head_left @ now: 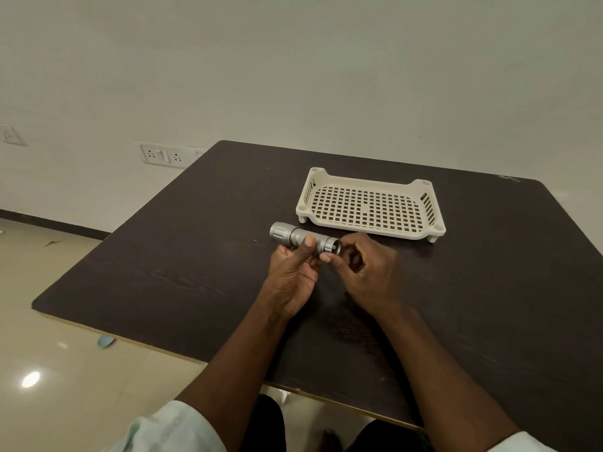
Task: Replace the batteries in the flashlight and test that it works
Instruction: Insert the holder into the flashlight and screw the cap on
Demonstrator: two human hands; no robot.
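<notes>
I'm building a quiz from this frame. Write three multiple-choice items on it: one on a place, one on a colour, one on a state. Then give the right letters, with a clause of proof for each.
1. Where does the tray stand?
A. On the table, beyond the hands
B. On the floor
C. On the person's lap

2. What colour is the flashlight?
A. Red
B. Silver-grey
C. Black

3. How is the flashlight held?
A. It lies alone in the tray
B. The left hand grips its body while the right hand pinches its tail end
C. The right hand alone holds it overhead

Answers:
1 A: the cream tray sits on the dark table, farther from the camera than both hands.
2 B: its metal body looks silver-grey.
3 B: the left thumb lies across the barrel, and right fingertips meet the end nearest the tray.
</notes>
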